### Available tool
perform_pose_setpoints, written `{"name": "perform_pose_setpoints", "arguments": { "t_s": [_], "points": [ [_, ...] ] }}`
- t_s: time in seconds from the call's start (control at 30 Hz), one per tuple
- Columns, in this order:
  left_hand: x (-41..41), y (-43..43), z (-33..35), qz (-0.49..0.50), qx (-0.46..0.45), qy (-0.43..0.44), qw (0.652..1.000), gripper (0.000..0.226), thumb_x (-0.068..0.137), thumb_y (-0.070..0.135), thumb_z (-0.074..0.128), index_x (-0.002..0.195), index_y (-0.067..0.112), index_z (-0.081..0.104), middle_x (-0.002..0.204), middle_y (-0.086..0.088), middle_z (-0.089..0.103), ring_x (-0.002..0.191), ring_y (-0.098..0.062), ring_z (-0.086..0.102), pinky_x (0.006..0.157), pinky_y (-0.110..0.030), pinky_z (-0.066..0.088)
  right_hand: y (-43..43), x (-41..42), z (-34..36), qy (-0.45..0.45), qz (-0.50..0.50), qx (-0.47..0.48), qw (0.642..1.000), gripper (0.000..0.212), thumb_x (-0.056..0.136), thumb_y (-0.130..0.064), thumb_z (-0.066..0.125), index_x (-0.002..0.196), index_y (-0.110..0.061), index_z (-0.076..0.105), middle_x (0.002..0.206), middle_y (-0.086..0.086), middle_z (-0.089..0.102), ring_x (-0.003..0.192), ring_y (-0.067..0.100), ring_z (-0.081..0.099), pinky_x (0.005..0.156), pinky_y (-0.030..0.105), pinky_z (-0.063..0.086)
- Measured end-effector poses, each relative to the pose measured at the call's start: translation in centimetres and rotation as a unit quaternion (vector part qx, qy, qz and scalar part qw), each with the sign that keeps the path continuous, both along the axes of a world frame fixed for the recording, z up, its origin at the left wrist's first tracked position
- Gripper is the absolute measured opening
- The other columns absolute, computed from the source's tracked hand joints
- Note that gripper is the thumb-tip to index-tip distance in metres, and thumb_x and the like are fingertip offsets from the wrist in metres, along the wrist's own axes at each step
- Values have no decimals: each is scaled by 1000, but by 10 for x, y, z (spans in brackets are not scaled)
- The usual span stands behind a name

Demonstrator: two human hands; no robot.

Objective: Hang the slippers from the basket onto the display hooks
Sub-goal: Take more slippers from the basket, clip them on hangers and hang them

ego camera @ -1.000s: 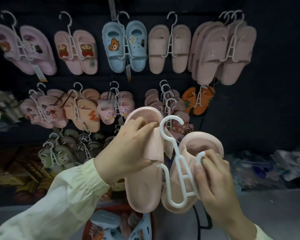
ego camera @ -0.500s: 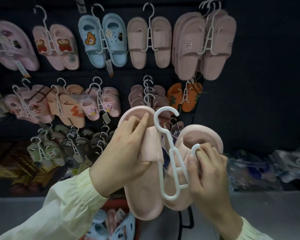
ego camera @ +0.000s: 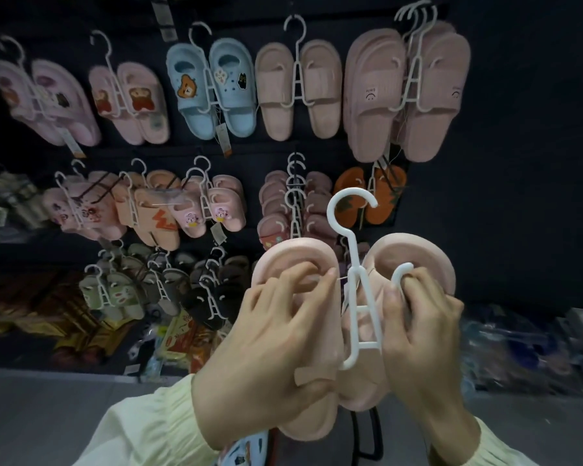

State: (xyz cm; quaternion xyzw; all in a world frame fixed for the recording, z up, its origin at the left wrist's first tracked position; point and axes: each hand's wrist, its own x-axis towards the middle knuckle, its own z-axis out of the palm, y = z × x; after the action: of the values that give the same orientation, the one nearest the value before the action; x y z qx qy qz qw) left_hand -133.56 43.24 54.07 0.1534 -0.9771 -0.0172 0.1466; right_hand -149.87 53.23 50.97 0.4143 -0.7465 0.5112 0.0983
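Head view: the left hand (ego camera: 270, 334) gripped the left slipper of a pair of pale pink moulded foam slippers (ego camera: 293, 257), its fingers curled over the strap. The right hand (ego camera: 424, 331) pinched a side prong of the white plastic hanger (ego camera: 352, 250) against the right slipper. The pair was held up in front of the dark display wall (ego camera: 519, 163), below the rows of hung slippers, with the hanger's hook free of any display hook.
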Motion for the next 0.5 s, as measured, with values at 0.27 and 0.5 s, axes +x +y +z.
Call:
{"name": "perform_pose_setpoints", "arguments": {
  "t_s": [0.27, 0.5],
  "points": [
    [2, -10, -8, 88, -33, 12, 996, 105, 67, 67, 64, 154, 18, 32, 142, -9, 39, 125, -30, 47, 95, -51, 42, -27, 14, -5, -30, 66, 13, 997, 27, 97, -30, 37, 71, -31, 39, 77, -13, 45, 76, 9, 49, 78, 35, 34],
    [11, -50, -5, 83, 15, 18, 996, 102, 63, 58, 69, 152, 21, 34, 139, -6, 38, 121, -21, 46, 94, -47, 44, -60, 9, -3, -53, 130, 24, 990, 29, 98, -40, 38, 71, -30, 42, 76, -11, 47, 76, 12, 52, 80, 44, 40]
  ]
}}
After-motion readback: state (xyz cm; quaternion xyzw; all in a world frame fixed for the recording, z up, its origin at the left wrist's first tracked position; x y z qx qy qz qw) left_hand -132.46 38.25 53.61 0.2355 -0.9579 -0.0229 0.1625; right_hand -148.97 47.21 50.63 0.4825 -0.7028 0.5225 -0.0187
